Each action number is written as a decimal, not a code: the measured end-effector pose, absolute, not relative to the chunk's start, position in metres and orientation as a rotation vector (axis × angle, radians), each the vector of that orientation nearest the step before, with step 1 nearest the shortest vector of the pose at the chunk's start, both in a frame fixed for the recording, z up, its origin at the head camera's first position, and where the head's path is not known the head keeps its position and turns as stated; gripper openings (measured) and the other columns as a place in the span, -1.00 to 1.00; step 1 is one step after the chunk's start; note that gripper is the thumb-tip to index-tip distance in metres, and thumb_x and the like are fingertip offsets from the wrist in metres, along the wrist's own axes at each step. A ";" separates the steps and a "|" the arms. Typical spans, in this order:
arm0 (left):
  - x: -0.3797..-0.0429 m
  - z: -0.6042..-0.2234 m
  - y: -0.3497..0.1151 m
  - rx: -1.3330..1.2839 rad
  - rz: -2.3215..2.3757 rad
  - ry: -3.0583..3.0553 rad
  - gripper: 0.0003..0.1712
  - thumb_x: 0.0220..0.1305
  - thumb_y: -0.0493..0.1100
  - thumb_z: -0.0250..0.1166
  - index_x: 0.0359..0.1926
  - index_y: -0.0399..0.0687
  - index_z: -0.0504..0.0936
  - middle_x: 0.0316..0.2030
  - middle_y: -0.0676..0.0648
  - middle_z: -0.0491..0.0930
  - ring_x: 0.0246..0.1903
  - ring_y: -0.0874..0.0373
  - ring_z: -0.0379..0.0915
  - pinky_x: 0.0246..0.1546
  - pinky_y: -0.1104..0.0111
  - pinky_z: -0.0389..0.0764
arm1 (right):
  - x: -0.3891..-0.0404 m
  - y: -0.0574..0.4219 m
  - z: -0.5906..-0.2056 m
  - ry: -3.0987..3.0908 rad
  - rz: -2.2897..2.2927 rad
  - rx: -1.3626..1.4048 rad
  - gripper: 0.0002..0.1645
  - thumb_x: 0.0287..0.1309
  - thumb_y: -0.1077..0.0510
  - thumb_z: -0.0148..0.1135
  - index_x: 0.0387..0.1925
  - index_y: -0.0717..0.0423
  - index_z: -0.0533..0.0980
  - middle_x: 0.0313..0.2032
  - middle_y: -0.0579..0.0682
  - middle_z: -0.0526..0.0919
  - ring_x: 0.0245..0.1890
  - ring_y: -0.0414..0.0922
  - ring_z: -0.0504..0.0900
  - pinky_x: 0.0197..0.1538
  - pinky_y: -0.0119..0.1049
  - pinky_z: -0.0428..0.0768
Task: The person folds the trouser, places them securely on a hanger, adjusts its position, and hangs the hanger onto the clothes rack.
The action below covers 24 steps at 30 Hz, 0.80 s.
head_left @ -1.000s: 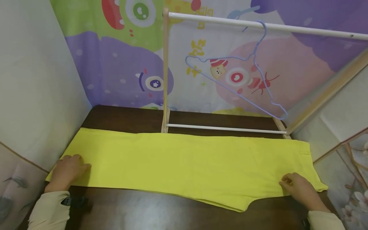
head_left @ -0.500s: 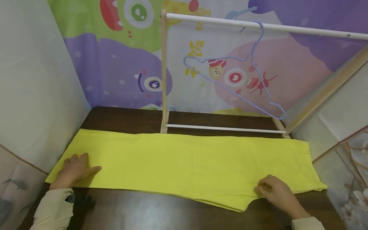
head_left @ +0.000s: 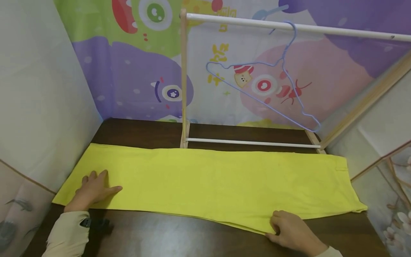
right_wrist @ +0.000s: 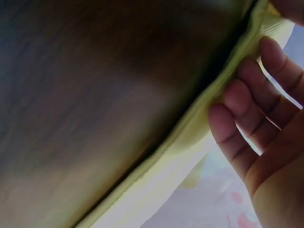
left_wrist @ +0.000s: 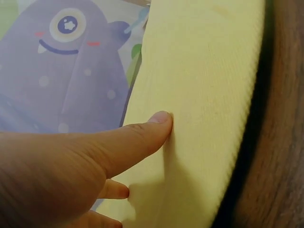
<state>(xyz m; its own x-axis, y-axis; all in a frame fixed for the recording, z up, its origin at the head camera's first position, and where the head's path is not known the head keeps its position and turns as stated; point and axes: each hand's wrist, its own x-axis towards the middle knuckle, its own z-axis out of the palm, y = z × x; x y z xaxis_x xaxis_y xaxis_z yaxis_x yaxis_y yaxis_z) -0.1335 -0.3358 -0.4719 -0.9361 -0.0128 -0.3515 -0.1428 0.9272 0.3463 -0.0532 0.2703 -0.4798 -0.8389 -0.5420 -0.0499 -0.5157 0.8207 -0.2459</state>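
A pair of yellow trousers (head_left: 199, 182), folded lengthwise, lies flat across the table, with the waistband at the right and the leg hems at the left. My left hand (head_left: 93, 192) rests on the cloth near the hems, its thumb spread from the fingers. In the left wrist view the thumb tip (left_wrist: 160, 118) touches the fabric. At the near edge, my right hand (head_left: 293, 232) pinches the pointed crotch corner and hides it. Its curled fingers (right_wrist: 228, 121) lie along the cloth edge in the right wrist view.
Behind the trousers stands a clothes rack with a white rail (head_left: 244, 21) and a low white bar (head_left: 250, 142). A blue wire hanger (head_left: 257, 94) hangs from the rail. Pale panels (head_left: 38, 89) border the brown table (head_left: 154, 232) on both sides.
My right hand has moved left from near the waistband to the crotch corner and now pinches it. My left hand has slid a little right over the cloth, its thumb spreading out.
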 end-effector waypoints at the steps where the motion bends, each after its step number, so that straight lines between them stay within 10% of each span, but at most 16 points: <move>1: -0.134 -0.472 -0.336 -0.110 0.528 2.737 0.25 0.17 0.43 0.19 0.39 -0.54 -0.06 0.27 -0.72 -0.16 0.22 -0.75 -0.27 -0.04 -0.56 0.14 | -0.052 0.270 -0.480 2.883 -0.335 -0.861 -0.52 0.02 -0.04 0.42 -0.68 -0.20 0.25 -0.62 -0.37 0.17 -0.61 -0.44 0.09 -0.51 -0.52 0.18; 15: -0.139 -0.469 -0.331 -0.130 0.564 2.678 0.30 0.15 0.41 0.24 0.40 -0.56 -0.12 0.28 -0.75 -0.28 0.23 -0.77 -0.36 0.05 -0.54 0.08 | -0.051 0.260 -0.467 2.631 -0.450 -0.811 -0.49 -0.07 0.28 0.22 -0.73 -0.14 0.08 -0.69 -0.32 -0.03 -0.66 -0.36 -0.10 -0.54 -0.50 0.01; 24: -0.138 -0.470 -0.336 -0.163 0.512 2.709 0.24 0.19 0.42 0.18 0.39 -0.53 -0.07 0.26 -0.74 -0.18 0.20 -0.76 -0.27 -0.01 -0.55 0.14 | -0.063 0.267 -0.465 2.429 -0.717 -0.625 -0.48 0.24 -0.26 0.18 -0.72 -0.14 0.36 -0.74 -0.36 0.25 -0.74 -0.44 0.14 -0.60 -0.49 0.30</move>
